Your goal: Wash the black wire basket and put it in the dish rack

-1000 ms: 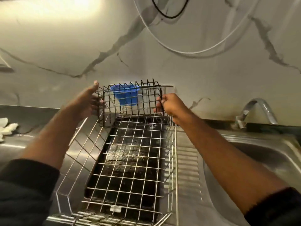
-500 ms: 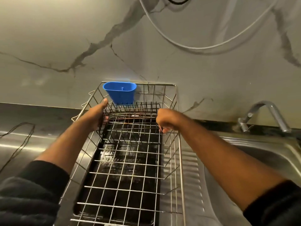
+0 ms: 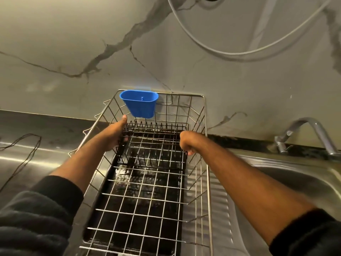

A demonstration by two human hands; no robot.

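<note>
The black wire basket (image 3: pixel 153 143) sits low inside the far end of the steel dish rack (image 3: pixel 207 163), on the rack's wire floor over a wet black drip tray (image 3: pixel 140 196). My left hand (image 3: pixel 115 134) grips the basket's left side, thumb pointing up along its rim. My right hand (image 3: pixel 187 142) grips the basket's right side with curled fingers. Both forearms reach in over the rack's rim.
A blue plastic cup holder (image 3: pixel 141 103) hangs on the rack's back wall, just behind the basket. The sink bowl (image 3: pixel 295 182) and tap (image 3: pixel 310 133) lie to the right. A thin cable (image 3: pixel 24 150) lies on the steel counter to the left. The marble wall stands behind.
Both hands have lowered the basket from above the rack's rim down onto the rack's floor at the far end. The camera has moved closer.
</note>
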